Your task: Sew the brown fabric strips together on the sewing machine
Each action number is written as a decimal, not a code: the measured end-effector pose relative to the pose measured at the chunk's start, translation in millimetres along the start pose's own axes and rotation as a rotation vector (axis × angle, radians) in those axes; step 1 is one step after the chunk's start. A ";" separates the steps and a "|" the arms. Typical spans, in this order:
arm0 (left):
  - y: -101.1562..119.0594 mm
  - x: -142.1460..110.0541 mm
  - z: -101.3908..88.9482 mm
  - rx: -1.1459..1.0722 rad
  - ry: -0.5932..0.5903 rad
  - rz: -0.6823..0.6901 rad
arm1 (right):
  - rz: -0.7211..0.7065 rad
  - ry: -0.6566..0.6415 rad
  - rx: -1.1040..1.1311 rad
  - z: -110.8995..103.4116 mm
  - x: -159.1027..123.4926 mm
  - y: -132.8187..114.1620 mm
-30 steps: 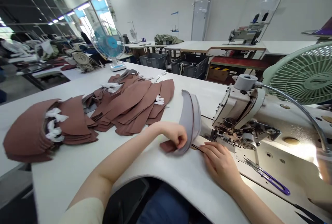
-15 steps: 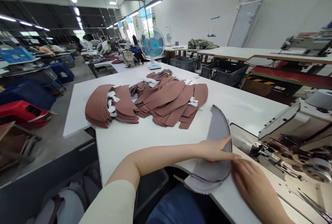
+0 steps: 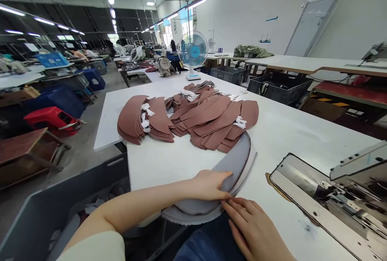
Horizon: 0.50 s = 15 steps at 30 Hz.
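Note:
A curved grey fabric panel (image 3: 231, 162) with a dark seamed edge lies at the table's front edge, its lower end hanging over. Along its right side the layers stand slightly apart and a paler strip shows. My left hand (image 3: 208, 184) grips the panel, thumb and index finger on top; the other fingers are hidden. Fingers stretched out, my right hand (image 3: 252, 222) touches the panel's edge close to the left thumb, its own thumb apart below. Beyond the panel are brown curved fabric pieces (image 3: 208, 118) in stacks, some tied with white strips (image 3: 240, 122).
A sewing machine (image 3: 359, 196) with a metal bed stands at the right. A table fan (image 3: 193, 53) sits at the table's far end. Below on the left is a grey bin (image 3: 39, 208) with fabric inside. Black crates (image 3: 279, 85) stand beyond the table.
Both hands and the grey panel have moved left, away from the sewing machine and nearer my body. The panel has tilted, and its layers now show apart along the right edge.

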<state>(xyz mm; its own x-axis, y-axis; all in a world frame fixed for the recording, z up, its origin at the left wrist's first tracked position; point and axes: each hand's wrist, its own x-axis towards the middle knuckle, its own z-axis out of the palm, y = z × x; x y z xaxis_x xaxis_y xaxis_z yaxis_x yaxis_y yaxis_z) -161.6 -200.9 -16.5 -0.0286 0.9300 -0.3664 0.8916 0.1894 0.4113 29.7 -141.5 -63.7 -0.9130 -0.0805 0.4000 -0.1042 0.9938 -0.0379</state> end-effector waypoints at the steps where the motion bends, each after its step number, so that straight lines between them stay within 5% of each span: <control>1: 0.5 -1.2 -0.4 -0.009 -0.021 0.000 | -0.032 -0.001 0.049 2.3 2.8 -3.3; 6: 7.8 -5.5 4.7 0.159 0.000 0.030 | -0.199 0.236 0.183 21.0 4.4 -14.2; 8: 12.1 -3.6 7.9 0.208 -0.010 0.013 | -0.220 0.198 0.207 12.6 5.2 -10.2; 11: 17.4 4.7 8.4 0.160 -0.080 0.005 | -0.113 0.139 0.235 -16.0 11.7 5.0; 15: 6.8 -1.2 -8.4 -0.133 -0.104 0.090 | 0.123 0.276 0.168 -34.5 24.9 43.8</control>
<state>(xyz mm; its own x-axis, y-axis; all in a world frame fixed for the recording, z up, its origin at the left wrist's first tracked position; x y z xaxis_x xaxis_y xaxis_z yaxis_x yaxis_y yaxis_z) -159.3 -198.1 -6.2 0.1012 0.9089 -0.4045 0.8210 0.1534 0.5500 16.1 -97.3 -23.8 -0.7837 0.0861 0.6152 -0.0840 0.9666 -0.2422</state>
